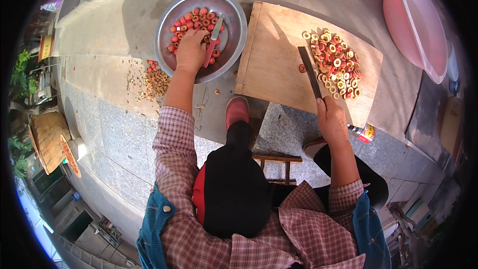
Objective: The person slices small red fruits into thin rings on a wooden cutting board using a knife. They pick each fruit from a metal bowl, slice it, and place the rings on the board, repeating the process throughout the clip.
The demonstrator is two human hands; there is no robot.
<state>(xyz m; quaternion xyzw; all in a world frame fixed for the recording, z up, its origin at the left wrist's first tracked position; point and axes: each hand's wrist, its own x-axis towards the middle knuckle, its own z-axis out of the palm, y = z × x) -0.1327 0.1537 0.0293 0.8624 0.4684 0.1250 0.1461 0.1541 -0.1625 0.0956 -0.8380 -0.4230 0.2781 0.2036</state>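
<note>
My left hand [190, 50] reaches into a steel basin [236, 33] of red hawthorn fruits [203, 17] with hollowed ends. Its fingertips are among the fruits; whether they grip one is hidden. Beside them, a small knife [213, 42] with a pinkish-red handle lies across the fruits. In my right hand [332, 119] is a dark-bladed kitchen knife [310, 73], seen nearly edge-on above a wooden cutting board [267, 67]. Right of the blade, hawthorn rings [336, 65] are heaped on the board. One red slice [302, 68] sits alone left of the blade.
Fruit scraps [155, 82] are piled on the ground by the basin's lower left. A pink plastic tub [403, 26] stands tilted at upper right. A labelled can [364, 133] lies under the board's near edge. A wooden stool [278, 160] shows between my legs.
</note>
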